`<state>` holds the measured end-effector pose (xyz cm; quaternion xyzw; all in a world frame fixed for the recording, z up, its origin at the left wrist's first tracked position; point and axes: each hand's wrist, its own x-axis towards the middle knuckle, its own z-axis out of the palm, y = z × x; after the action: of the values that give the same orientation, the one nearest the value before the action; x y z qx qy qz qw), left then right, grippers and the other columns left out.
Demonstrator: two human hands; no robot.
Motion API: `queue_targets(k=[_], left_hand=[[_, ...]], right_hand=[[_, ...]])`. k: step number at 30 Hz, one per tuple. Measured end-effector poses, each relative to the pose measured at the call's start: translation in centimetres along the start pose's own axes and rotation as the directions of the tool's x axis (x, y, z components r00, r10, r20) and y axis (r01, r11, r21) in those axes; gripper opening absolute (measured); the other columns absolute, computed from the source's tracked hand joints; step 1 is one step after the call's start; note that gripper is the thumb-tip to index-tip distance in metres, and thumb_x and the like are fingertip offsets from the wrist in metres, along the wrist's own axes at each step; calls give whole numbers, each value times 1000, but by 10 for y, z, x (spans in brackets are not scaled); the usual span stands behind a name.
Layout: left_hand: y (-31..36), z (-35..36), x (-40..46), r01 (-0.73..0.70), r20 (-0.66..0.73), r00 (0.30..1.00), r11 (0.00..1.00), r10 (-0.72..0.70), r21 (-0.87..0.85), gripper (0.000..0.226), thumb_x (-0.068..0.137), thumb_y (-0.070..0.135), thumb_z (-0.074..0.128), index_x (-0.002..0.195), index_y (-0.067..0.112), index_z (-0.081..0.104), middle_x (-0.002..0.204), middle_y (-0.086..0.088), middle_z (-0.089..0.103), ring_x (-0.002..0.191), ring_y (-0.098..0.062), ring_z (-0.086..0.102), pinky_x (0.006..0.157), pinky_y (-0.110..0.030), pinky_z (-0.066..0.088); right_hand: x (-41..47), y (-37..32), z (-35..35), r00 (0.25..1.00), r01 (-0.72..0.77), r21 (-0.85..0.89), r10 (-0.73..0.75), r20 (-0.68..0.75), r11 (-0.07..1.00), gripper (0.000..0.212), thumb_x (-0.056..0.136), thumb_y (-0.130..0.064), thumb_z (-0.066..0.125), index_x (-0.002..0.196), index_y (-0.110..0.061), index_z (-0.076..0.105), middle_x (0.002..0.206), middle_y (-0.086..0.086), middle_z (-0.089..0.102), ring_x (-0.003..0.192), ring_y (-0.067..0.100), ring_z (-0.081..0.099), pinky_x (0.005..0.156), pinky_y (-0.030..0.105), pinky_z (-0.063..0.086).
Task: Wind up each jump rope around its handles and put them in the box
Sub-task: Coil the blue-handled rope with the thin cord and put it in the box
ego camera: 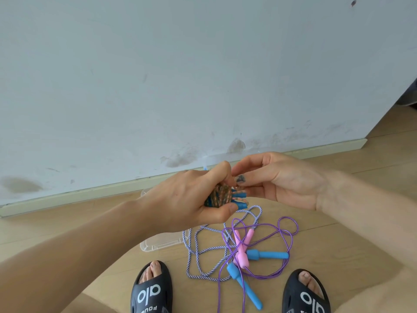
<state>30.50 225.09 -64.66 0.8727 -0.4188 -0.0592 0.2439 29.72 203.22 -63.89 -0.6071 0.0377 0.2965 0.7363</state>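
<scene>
Two black rubber slippers (152,290) with white letters at the very near edge, toes peeking out.

Up from there, left hand (187,199) wrapped tight round a wound-up orange and blue jump rope bundle (222,196), thumb under, fingers over the top. Blue handle ends (240,204) sticking out to the right of the fist. Right hand (279,180) just beside it, palm facing in, fingers loosely bent, fingertips (237,171) touching the top of the bundle next to the left fingers. Hard to tell if any rope is pinched there. Both hands held up above the floor.

Down below on the light wooden floor (338,222), two more ropes lying loose and tangled together. Blue and white twisted cord jump rope (196,256) looping to the left, with two light blue plastic handles (266,254), one pointing right, one pointing near. Thin shiny purple jump rope (288,240) curling to the right, with two pink plastic handles (242,247) crossed in the middle of the tangle. Purple cord running over the near blue handle.

Clear plastic box (158,242) on the floor to the left of the tangle, mostly hidden behind the left arm, touching the twisted cord at its right edge.

Farther off, pale green baseboard (90,190) and a scuffed white wall (180,75).
</scene>
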Motion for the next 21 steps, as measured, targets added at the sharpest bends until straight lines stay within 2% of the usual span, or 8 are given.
queue_targets(k=[5, 10, 15, 21], left_hand=[[1, 1, 1, 8, -34, 999, 1000, -8, -19, 39, 80, 61, 48, 105, 34, 38, 77, 9, 60, 72, -7, 50, 59, -26, 41], [-2, 1, 2, 9, -63, 998, 1000, -7, 30, 36, 80, 61, 48, 103, 37, 36, 67, 17, 51, 67, -16, 45, 56, -29, 42], [-3, 1, 3, 23, -47, 999, 998, -21, 51, 34, 80, 60, 51, 101, 38, 35, 64, 19, 48, 67, -10, 48, 53, -21, 37], [-3, 1, 6, 52, -59, 997, 999, -51, 12, 34, 78, 63, 46, 99, 40, 35, 64, 19, 52, 65, -12, 50, 54, -20, 38]], right_hand=[[-3, 2, -1, 999, 38, -66, -40, -23, 997, 19, 71, -4, 73, 89, -10, 75, 92, 12, 67, 86, 22, 60, 75, 28, 49], [-6, 1, 2, 998, 41, -82, -44, -35, 996, 20, 70, -4, 75, 89, -8, 71, 91, 13, 68, 73, 15, 61, 67, 26, 47], [-7, 2, 2, 994, 79, -189, -91, -55, 979, 13, 82, 4, 70, 92, -5, 70, 89, 13, 68, 73, 13, 62, 69, 27, 47], [-8, 5, 4, 971, 185, -274, -218, -96, 944, 9, 85, 0, 70, 85, -9, 69, 89, 11, 73, 77, 14, 65, 68, 26, 48]])
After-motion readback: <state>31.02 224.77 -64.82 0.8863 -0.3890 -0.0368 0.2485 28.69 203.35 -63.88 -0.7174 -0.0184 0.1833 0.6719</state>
